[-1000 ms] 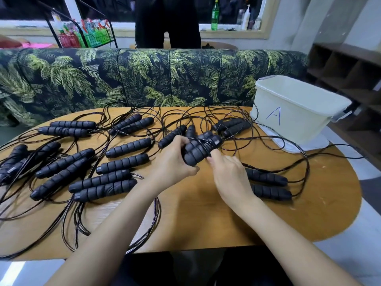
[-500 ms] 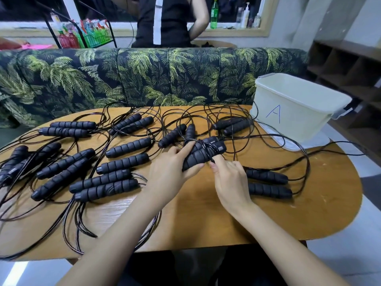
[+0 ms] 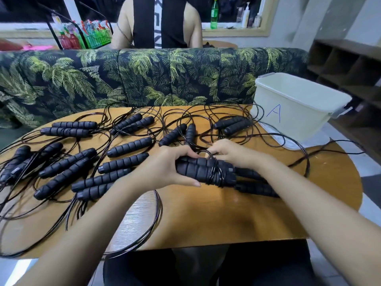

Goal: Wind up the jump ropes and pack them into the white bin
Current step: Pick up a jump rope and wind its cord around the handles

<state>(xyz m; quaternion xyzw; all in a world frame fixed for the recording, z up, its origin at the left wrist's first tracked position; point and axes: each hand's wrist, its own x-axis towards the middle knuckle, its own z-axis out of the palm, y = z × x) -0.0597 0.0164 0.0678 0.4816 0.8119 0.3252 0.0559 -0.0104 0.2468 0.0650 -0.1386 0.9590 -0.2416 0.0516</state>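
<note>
A pair of black foam jump-rope handles (image 3: 203, 171) lies side by side just above the table, with thin black cord looped several times round its right part. My left hand (image 3: 167, 168) grips the left end of this pair. My right hand (image 3: 228, 152) is behind the handles and pinches the black cord (image 3: 203, 151) near the wraps. The white bin (image 3: 296, 106), marked with a blue letter A, stands at the table's far right corner and looks empty from here.
Several more black-handled jump ropes (image 3: 127, 146) lie unwound across the wooden table (image 3: 206, 219), cords tangled and trailing over its edges. Another pair of handles (image 3: 255, 186) lies under my right forearm. A palm-print sofa (image 3: 144, 77) backs the table; a person sits behind it.
Both hands and the handle pair have come nearer to me and lower, the pair turning level. My right hand moved from below the handles to behind them, with more cord wound on.
</note>
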